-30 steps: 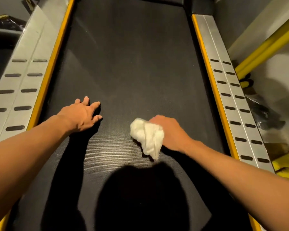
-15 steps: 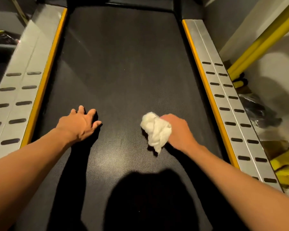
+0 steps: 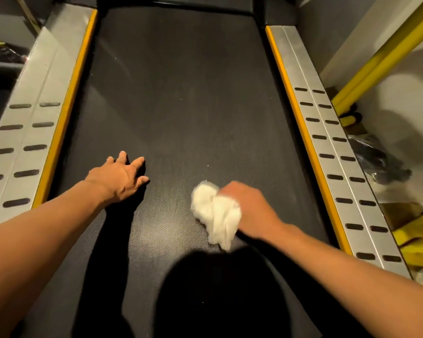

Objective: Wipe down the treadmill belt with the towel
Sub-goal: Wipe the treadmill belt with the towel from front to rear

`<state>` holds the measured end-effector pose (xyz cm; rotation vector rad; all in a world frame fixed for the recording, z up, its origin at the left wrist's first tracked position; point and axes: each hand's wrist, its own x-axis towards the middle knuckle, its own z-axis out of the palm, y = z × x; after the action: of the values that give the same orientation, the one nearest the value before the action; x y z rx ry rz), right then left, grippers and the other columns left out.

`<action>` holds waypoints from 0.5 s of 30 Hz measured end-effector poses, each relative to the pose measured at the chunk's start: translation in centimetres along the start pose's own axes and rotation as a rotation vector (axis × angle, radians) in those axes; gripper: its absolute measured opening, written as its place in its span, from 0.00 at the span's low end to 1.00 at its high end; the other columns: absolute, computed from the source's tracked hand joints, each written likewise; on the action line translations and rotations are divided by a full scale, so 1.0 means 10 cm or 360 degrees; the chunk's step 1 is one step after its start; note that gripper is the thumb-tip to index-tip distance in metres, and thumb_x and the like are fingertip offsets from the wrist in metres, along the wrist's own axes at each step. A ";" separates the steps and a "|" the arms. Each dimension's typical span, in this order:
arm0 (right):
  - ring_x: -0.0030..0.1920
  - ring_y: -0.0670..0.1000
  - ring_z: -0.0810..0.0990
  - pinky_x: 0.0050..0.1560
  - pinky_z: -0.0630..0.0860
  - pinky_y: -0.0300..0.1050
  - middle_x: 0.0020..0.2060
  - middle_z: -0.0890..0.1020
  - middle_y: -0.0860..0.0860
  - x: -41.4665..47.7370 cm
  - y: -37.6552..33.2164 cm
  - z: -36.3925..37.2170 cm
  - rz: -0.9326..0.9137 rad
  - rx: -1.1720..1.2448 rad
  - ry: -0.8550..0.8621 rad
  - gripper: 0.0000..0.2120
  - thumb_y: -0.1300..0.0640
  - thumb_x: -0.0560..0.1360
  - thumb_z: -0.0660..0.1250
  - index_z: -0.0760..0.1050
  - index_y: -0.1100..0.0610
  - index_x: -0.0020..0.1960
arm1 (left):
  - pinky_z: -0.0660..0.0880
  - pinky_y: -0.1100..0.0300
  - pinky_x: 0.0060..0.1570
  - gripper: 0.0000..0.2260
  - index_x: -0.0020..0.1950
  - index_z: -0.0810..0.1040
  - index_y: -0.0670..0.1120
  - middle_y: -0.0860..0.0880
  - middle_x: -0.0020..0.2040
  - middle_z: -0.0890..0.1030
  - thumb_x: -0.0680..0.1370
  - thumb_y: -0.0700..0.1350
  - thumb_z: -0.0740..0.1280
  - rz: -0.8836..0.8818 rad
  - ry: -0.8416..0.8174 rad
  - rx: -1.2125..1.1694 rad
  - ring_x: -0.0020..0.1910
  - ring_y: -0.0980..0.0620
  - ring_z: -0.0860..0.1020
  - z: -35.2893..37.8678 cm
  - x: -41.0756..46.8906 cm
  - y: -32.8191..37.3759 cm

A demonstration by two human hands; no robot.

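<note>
**Right hand gripping the towel on the belt**

The black, fine-textured belt (image 3: 181, 93) is running up the middle of the view, lit brightest near the hands. A grey slotted rail with a yellow inner edge is lying along each side, the left rail (image 3: 34, 132) and the right rail (image 3: 327, 147). A pale wall is rising beyond the right rail, with a yellow bar (image 3: 381, 59) slanting across it.

The white towel (image 3: 215, 215) is sitting bunched on the belt, right of centre. The right hand (image 3: 252, 211) is curling round it and pressing it down, with loose cloth trailing toward the person. The left hand (image 3: 117, 179) is resting flat on the belt, fingers spread and holding nothing, well apart from the towel.

A dark bag (image 3: 376, 159) and some yellow pieces (image 3: 420, 240) are lying on the floor just outside the right rail. A head shadow (image 3: 217, 293) is darkening the near belt.
</note>
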<state>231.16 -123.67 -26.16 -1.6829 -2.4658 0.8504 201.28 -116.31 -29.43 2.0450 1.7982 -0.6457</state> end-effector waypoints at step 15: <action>0.46 0.51 0.76 0.43 0.66 0.43 0.42 0.78 0.48 0.61 -0.13 0.10 -0.0216 -0.0122 0.0212 0.03 0.54 0.76 0.64 0.75 0.53 0.46 | 0.65 0.41 0.65 0.29 0.78 0.53 0.53 0.40 0.73 0.60 0.79 0.63 0.50 -0.0008 0.0039 -0.0055 0.70 0.34 0.63 -0.03 -0.06 0.04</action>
<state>227.26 -119.13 -28.03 -1.5179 -2.5170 0.6165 201.67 -116.68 -28.88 2.0354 1.8158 -0.5893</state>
